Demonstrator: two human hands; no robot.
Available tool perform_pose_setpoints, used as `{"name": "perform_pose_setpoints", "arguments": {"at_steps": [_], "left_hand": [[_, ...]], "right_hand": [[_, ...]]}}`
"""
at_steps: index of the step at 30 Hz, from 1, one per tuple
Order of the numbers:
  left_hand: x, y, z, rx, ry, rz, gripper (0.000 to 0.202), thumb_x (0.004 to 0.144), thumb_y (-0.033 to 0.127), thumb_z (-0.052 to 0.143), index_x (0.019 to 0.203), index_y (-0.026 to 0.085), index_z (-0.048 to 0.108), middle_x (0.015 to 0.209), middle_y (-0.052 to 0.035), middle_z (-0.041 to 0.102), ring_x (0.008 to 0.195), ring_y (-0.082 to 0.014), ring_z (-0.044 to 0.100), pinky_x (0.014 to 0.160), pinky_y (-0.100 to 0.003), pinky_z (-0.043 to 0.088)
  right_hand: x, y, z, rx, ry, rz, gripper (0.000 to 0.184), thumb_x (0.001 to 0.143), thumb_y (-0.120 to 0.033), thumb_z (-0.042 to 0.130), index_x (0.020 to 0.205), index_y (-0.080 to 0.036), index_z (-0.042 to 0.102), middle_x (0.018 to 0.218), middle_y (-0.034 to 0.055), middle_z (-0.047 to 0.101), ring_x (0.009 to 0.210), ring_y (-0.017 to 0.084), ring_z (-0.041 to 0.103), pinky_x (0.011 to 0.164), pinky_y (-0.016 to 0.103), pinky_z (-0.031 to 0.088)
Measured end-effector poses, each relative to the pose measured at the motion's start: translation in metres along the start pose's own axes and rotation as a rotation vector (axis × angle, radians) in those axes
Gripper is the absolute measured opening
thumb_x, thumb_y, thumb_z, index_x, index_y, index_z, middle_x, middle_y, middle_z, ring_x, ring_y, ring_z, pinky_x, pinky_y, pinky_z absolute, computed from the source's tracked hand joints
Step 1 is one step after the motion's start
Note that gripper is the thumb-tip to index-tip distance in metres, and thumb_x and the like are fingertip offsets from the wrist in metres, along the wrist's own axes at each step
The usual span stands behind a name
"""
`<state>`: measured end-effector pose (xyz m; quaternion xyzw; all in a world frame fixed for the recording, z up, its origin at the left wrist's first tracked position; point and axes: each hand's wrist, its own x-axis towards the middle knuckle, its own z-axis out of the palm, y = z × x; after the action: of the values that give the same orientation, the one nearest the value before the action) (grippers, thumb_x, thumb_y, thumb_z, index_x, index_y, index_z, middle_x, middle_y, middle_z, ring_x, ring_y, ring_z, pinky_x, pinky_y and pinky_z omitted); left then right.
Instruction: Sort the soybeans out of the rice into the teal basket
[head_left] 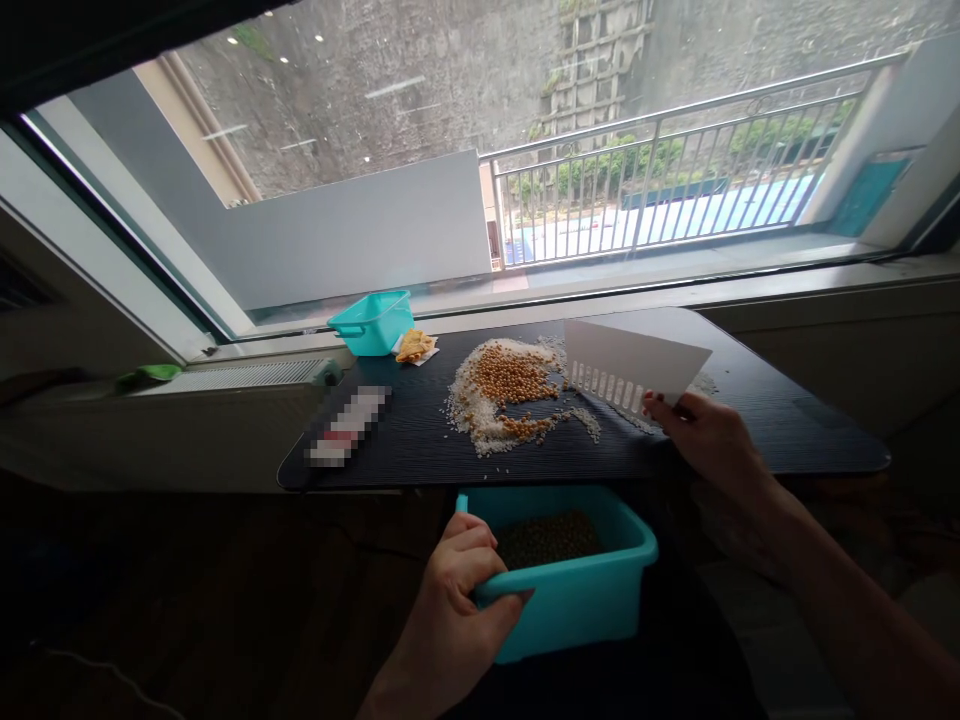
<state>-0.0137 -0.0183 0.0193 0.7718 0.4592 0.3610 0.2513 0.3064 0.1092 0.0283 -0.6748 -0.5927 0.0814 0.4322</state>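
Note:
My left hand grips the near left rim of a turquoise plastic bin, which is held just below the table's front edge. Dark, small grains or beans lie inside the bin. Over the table, my right hand pinches a white card with a row of slots along its lower edge. Left of the card spreads a pile of white rice with yellow soybeans on it. Some rice also lies beneath and behind the card, partly hidden.
The black table stands against a window. At its back left are a smaller turquoise basket and a yellowish crumpled item on white paper. A blurred-out flat object lies at the left. A radiator runs beneath the sill.

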Motion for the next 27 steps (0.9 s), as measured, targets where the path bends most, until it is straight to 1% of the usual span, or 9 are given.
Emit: {"name": "perform_pose_setpoints", "arguments": {"at_steps": [6,10,12,16,19,23,25,27], "left_hand": [[0.001,0.003,0.0,-0.002,0.036,0.006,0.03,0.079,0.013,0.07,0.056,0.022,0.052,0.066,-0.0013,0.055,0.088,-0.0228,0.058,0.081,-0.036,0.051],[0.002,0.004,-0.001,0.006,0.051,0.033,0.031,0.08,0.017,0.073,0.055,0.022,0.056,0.065,-0.0015,0.057,0.084,-0.0228,0.058,0.078,-0.036,0.052],[0.002,0.003,0.0,0.008,0.057,0.031,0.031,0.08,0.019,0.073,0.054,0.022,0.056,0.064,-0.0016,0.056,0.083,-0.0228,0.058,0.077,-0.036,0.052],[0.002,0.004,0.001,0.007,0.05,0.024,0.032,0.08,0.016,0.072,0.054,0.022,0.054,0.064,-0.0018,0.056,0.083,-0.0229,0.058,0.076,-0.036,0.052],[0.003,0.005,0.001,-0.005,0.042,0.013,0.033,0.08,0.014,0.071,0.054,0.022,0.052,0.065,-0.0018,0.056,0.083,-0.0227,0.058,0.074,-0.035,0.051],[0.003,0.009,0.001,-0.032,0.04,-0.002,0.035,0.079,0.012,0.07,0.054,0.022,0.048,0.065,-0.0012,0.055,0.083,-0.0223,0.058,0.074,-0.035,0.05],[0.004,0.011,0.001,-0.04,0.046,0.0,0.034,0.078,0.01,0.069,0.055,0.022,0.047,0.065,-0.0009,0.054,0.082,-0.022,0.057,0.074,-0.035,0.049],[0.004,0.012,0.002,-0.043,0.053,-0.003,0.034,0.078,0.01,0.069,0.055,0.022,0.047,0.065,-0.001,0.055,0.082,-0.0218,0.057,0.074,-0.036,0.049]], "right_hand": [[-0.017,-0.01,-0.006,0.064,-0.096,-0.045,0.041,0.078,-0.059,0.057,0.071,-0.022,0.072,0.062,0.0026,0.072,0.057,0.018,0.062,0.053,0.028,0.045],[-0.03,-0.014,-0.007,0.128,-0.125,-0.047,0.041,0.076,-0.06,0.06,0.062,-0.023,0.067,0.057,0.001,0.068,0.053,0.016,0.058,0.049,0.027,0.042],[-0.037,-0.016,-0.008,0.16,-0.137,-0.024,0.041,0.075,-0.061,0.061,0.061,-0.023,0.066,0.058,0.0015,0.068,0.054,0.017,0.059,0.049,0.027,0.042],[-0.048,-0.02,-0.011,0.224,-0.173,0.017,0.04,0.074,-0.062,0.064,0.069,-0.024,0.073,0.068,0.0038,0.075,0.065,0.022,0.066,0.054,0.03,0.049],[-0.054,-0.023,-0.017,0.233,-0.161,0.057,0.04,0.071,-0.062,0.065,0.066,-0.023,0.073,0.068,0.0046,0.075,0.065,0.025,0.068,0.055,0.032,0.051],[-0.058,-0.026,-0.024,0.26,-0.126,0.115,0.035,0.069,-0.057,0.069,0.071,-0.022,0.076,0.071,0.0051,0.077,0.07,0.027,0.07,0.061,0.034,0.054],[-0.06,-0.023,-0.024,0.292,-0.12,0.142,0.034,0.068,-0.056,0.071,0.073,-0.023,0.077,0.073,0.0057,0.078,0.073,0.028,0.072,0.064,0.034,0.055],[-0.063,-0.017,-0.022,0.301,-0.106,0.151,0.036,0.069,-0.058,0.071,0.072,-0.023,0.077,0.073,0.0064,0.078,0.072,0.028,0.072,0.064,0.035,0.056]]}}
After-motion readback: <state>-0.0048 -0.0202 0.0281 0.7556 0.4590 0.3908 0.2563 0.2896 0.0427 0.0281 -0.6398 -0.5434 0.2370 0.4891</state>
